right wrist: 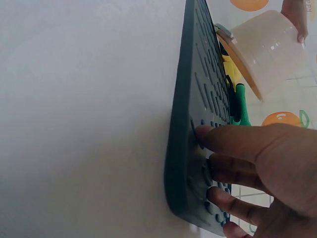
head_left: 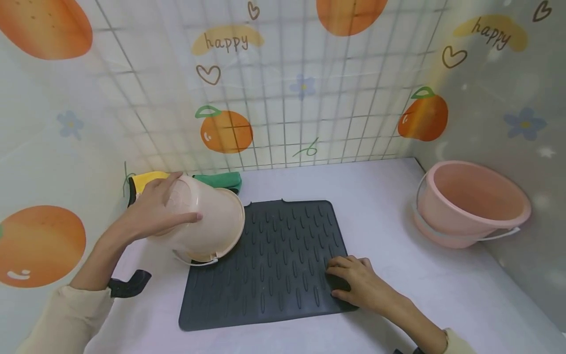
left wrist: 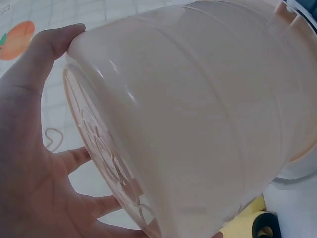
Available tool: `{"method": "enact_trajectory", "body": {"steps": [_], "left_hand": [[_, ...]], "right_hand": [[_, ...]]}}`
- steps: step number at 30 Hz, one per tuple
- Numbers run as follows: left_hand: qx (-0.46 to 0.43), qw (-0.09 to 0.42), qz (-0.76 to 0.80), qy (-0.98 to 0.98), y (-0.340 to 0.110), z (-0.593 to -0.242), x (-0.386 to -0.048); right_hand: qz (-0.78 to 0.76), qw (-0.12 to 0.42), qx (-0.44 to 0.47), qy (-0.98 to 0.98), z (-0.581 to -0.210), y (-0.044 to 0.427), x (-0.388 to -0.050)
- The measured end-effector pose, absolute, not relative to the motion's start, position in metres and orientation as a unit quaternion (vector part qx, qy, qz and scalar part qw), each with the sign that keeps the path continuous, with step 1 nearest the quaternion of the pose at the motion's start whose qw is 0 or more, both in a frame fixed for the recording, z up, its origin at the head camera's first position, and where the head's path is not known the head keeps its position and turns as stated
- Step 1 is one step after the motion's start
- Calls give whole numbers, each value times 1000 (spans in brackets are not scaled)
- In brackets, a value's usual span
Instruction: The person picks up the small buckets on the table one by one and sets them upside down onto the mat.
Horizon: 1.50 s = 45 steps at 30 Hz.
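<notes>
My left hand (head_left: 155, 209) grips the base end of a pale pink bucket (head_left: 208, 219), which lies tipped with its rim toward the dark mat (head_left: 283, 265). In the left wrist view, the thumb and spread fingers of the left hand (left wrist: 44, 148) curl round the edge of the bucket's base (left wrist: 178, 119). The fingertips of my right hand (head_left: 360, 285) rest on the mat's right front part. The right wrist view has the right hand (right wrist: 257, 173) with its fingers bent a little, tips touching the ridged mat (right wrist: 198, 99).
A second pink bucket (head_left: 477, 196) with a light handle stands at the right. Behind the tipped bucket lie a yellow item (head_left: 148, 180) and a green item (head_left: 221, 180). A patterned curtain over a wire grid (head_left: 305, 98) closes off the back.
</notes>
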<state>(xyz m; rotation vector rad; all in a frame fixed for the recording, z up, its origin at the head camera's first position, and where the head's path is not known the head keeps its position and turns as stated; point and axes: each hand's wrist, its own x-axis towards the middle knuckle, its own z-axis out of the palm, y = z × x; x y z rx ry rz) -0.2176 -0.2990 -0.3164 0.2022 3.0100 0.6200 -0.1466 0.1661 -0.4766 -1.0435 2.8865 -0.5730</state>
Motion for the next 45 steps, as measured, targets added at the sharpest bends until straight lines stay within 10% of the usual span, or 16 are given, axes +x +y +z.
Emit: {"method": "enact_trajectory", "body": {"steps": [45], "left_hand": [[91, 129, 109, 981, -228, -317, -259]], "right_hand": [[-199, 10, -327, 924, -483, 167, -145]]}}
